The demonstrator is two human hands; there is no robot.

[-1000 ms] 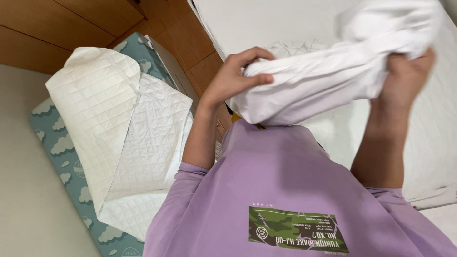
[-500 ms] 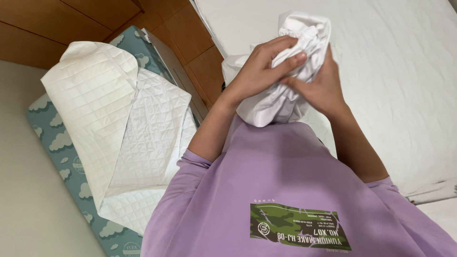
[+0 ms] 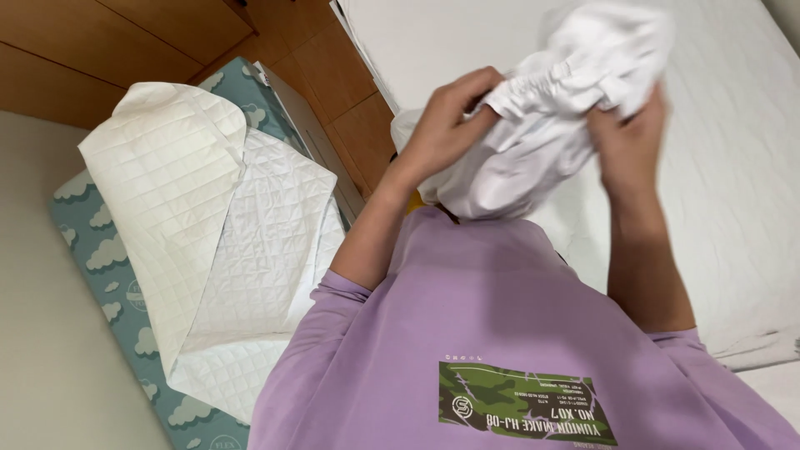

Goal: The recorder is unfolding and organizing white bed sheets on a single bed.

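**Both hands bunched into the elastic hem of the sheet**

Your left hand (image 3: 446, 125) pinches the gathered, elastic-edged hem of the crumpled white fitted sheet (image 3: 554, 125), fingers curled over the ruffled seam. Your right hand (image 3: 625, 137) grips the same bundle from the other side, fingers closed into the cloth. The sheet hangs bunched between both hands, held up in front of your chest, above the near edge of the white mattress (image 3: 733, 192).

Keep your grip on the elastic seam itself, not the loose cloth below it; the seam is likely the surest guide to a corner. Feed it through your fingers rather than tugging.

The mattress to your right offers broad flat room. On your left lies a folded white quilted pad (image 3: 217, 242) on a teal cloud-patterned mat (image 3: 92, 250), with the wooden panel (image 3: 333, 92) just beside the bed; that side looks tight.
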